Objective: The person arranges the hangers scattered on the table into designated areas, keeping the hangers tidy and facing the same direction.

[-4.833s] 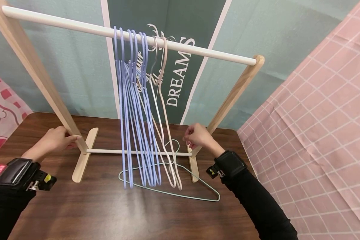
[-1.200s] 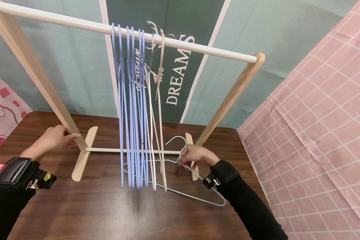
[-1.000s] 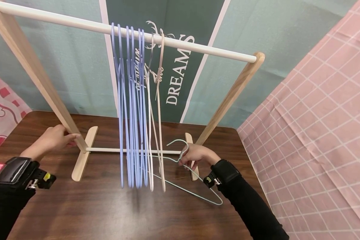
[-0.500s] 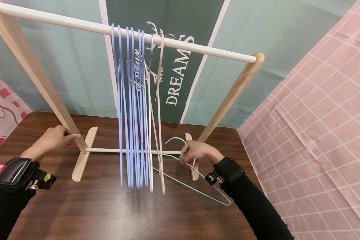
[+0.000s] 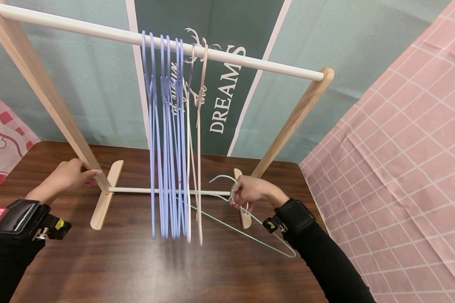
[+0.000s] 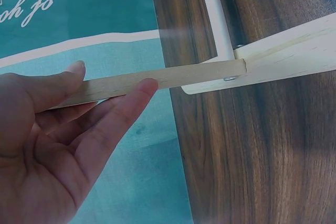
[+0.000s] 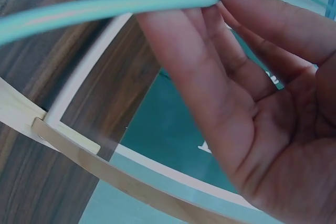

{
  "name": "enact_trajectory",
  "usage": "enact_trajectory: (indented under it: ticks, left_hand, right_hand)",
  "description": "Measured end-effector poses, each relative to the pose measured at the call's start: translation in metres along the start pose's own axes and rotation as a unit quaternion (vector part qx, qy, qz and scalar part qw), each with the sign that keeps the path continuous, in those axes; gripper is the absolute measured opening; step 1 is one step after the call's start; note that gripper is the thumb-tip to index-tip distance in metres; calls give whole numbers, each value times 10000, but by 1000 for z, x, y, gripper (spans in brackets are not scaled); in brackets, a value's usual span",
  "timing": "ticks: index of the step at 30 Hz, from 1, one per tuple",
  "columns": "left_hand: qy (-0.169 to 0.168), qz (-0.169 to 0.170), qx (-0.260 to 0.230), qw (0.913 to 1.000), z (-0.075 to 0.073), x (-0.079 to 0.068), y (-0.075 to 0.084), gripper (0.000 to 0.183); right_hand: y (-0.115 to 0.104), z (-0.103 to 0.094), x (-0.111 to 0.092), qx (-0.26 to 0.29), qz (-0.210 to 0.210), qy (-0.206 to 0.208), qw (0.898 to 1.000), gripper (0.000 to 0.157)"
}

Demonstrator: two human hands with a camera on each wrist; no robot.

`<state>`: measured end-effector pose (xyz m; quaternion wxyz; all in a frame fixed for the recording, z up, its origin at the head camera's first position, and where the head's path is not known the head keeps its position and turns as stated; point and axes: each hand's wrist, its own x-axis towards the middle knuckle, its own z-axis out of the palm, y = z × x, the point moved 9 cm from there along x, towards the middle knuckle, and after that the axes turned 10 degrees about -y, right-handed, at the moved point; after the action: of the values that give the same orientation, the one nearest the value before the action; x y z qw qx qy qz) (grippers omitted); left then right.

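In the head view, a mint-green hanger (image 7: 79,14) is tilted up behind the hanging hangers, its hook rising free. My right hand (image 5: 252,189) pinches it at the neck, between thumb and fingertips. At the left, my left hand (image 5: 68,176) grips the wooden left post (image 6: 205,72) of a clothes rack, thumb on one side and fingers on the other. From the rack's white top rod (image 5: 265,65) hang several periwinkle-blue hangers (image 5: 164,229), a white hanger (image 5: 188,210) with a metal hook and a beige hanger (image 5: 199,168). The hanging ones hide the mint hanger's left end.
The rack stands on a dark wooden table (image 5: 117,269). A white lower rod (image 5: 132,190) joins its two flat feet. Behind is a green curtain (image 5: 349,42) with lettering; a pink checked cloth (image 5: 402,168) borders the right side.
Earlier the mint hanger lay on the table and my right hand was empty. Now that hand holds it, shifted slightly right and up. The beige hanger has swung left; my left hand stays put.
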<state>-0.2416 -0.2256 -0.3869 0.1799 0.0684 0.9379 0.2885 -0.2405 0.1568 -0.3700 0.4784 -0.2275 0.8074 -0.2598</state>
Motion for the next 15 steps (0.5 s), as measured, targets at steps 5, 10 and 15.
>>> enact_trajectory:
  ticks: [5, 10, 15]
  left_hand:
    - [-12, -7, -22, 10000, 0, 1, 0, 40]
    - [-19, 3, 0, 10000, 0, 1, 0, 40]
    - [-31, 11, 24, 10000, 0, 1, 0, 40]
  right_hand:
    - [-2, -4, -6, 122, 16, 104, 9999, 11]
    - [-8, -12, -14, 243, -71, 284, 9993, 17]
    - [-16, -22, -23, 242, -258, 506, 9981, 22]
